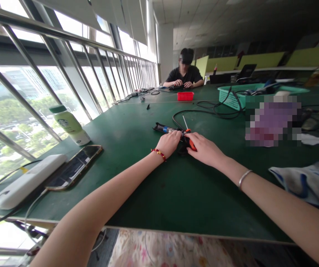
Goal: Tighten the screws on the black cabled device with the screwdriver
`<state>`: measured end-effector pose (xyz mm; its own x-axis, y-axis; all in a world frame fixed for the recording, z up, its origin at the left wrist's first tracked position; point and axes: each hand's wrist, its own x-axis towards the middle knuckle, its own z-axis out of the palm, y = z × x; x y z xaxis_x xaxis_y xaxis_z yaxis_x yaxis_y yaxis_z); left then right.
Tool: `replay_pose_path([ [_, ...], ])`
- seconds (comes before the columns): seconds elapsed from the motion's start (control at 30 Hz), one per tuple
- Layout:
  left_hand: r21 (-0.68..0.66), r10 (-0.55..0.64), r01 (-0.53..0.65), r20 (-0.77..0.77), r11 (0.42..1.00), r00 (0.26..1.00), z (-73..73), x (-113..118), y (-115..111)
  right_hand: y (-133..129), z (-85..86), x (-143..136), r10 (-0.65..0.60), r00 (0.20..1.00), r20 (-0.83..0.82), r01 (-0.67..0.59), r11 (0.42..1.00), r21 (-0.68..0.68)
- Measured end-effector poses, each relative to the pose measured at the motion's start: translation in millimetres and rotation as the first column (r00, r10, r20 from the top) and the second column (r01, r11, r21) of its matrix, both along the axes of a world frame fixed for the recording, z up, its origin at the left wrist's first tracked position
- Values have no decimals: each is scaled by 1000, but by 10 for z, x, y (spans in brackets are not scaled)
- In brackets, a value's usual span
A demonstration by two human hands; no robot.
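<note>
Near the middle of the green table (148, 193), my left hand (169, 144) is closed on a black tubular device (163, 128). Its far end is flared, and a blue band and a clear-looking section show along it. My right hand (204, 147) curls its fingers round the orange and black handle of a screwdriver (193, 144), whose thin metal shaft points away from me. Both hands are close together, and the fingers hide the part of the device between them. A black cord (176, 114) runs close by; where it joins is hidden.
At left stand a bottle (69, 124), a phone (77, 167) and a white power strip (27, 181) beside a metal railing. Ahead are a red basket (185, 96), a green basket (232, 100) with cables, and a seated person (186, 72). A cloth (309, 183) lies right.
</note>
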<state>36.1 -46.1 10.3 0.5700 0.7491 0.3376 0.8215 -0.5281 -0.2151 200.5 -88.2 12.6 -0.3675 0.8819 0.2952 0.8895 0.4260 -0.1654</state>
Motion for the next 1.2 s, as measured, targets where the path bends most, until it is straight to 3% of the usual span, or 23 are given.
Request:
replay_pose_path([
  [0.23,106,-113,102,107,989,988,0,-17,90,-1,6,-6,9,1000,-8,-9,1000,0],
  [0.43,120,-130,111,170,987,977,-29,-24,145,-5,12,-15,10,1000,-17,-10,1000,2],
  [1.2,125,-210,203,46,971,977,-7,-33,142,-4,4,-17,-38,997,-72,39,999,10],
])
